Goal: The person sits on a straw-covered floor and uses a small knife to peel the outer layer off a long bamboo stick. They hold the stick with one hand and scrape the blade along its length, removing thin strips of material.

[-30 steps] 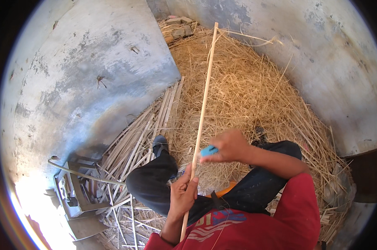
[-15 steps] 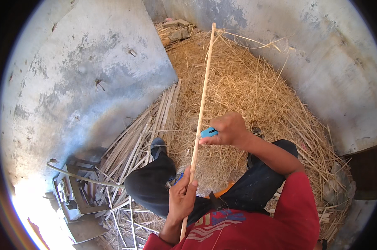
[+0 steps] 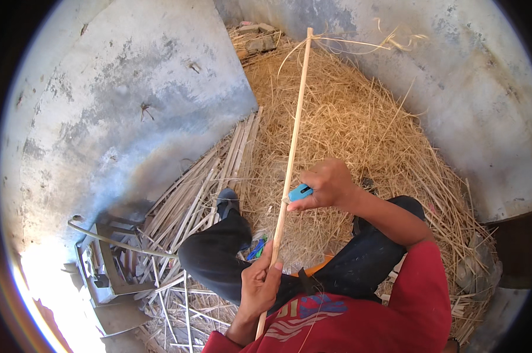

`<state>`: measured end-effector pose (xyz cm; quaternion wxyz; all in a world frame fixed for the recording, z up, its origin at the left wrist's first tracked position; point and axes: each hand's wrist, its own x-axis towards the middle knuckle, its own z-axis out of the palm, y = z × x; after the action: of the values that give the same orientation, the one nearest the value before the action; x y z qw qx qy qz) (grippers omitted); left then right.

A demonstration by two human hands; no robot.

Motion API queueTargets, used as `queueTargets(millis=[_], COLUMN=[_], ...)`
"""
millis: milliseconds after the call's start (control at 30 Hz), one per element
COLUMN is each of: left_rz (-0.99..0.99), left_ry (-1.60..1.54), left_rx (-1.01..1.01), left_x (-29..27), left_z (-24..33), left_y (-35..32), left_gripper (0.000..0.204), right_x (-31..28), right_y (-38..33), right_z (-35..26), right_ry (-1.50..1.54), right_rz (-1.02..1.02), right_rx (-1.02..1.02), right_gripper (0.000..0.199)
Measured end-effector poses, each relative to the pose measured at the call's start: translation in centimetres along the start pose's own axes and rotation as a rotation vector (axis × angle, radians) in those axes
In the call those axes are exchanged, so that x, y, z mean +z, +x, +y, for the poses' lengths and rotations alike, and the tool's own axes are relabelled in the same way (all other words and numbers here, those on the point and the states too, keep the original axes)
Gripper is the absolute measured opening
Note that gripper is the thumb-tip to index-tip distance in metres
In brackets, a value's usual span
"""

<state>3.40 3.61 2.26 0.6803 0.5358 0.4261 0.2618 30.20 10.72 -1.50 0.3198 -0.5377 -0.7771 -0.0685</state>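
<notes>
Your left hand (image 3: pixel 256 287) grips the wooden strip (image 3: pixel 296 129) — right hand (image 3: pixel 328 186) clenches the blue tool (image 3: pixel 300 192) against the strip's right edge.

Straw-coloured shavings (image 3: pixel 348 126) blanket the floor between two weathered walls, the left wall (image 3: pixel 130 76) blotched grey and the right wall (image 3: pixel 472 100) stained brown, as I watch from my remote post. Long pale wood strips (image 3: pixel 186 185) lie stacked along the left side, near a wooden frame (image 3: pixel 130 288) crossed by a thin pale pole (image 3: pixel 122 244). I see blocks (image 3: pixel 260 42) at the pile's far end, a small blue-and-green item (image 3: pixel 255 250) among the scraps, and crumpled, greyish sheeting (image 3: pixel 478 265) at right. Bright light floods the lower left.
</notes>
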Motion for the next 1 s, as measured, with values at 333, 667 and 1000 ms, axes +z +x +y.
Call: queueTargets(millis=[333,667,1000], left_rz=[0.007,0.000,-0.053], left_ry=[0.332,0.081,0.253], left_rx=[-0.013,-0.021,0.019], left_x=[0.0,0.5,0.2], left_z=[-0.6,-1.0,-1.6], left_y=[-1.0,-1.6,-3.0], left_gripper=[0.045,0.046,0.048], right_x=[1.4,0.9,1.3], right_y=[-1.0,-0.8,-1.4], right_z=[4.0,6.0,11.5], right_ry=[-0.062,-0.165,-0.276], right_rz=[-0.165,-0.118,-0.217], right_rx=[0.339,0.341,0.588], right_gripper=[0.059,0.073,0.071])
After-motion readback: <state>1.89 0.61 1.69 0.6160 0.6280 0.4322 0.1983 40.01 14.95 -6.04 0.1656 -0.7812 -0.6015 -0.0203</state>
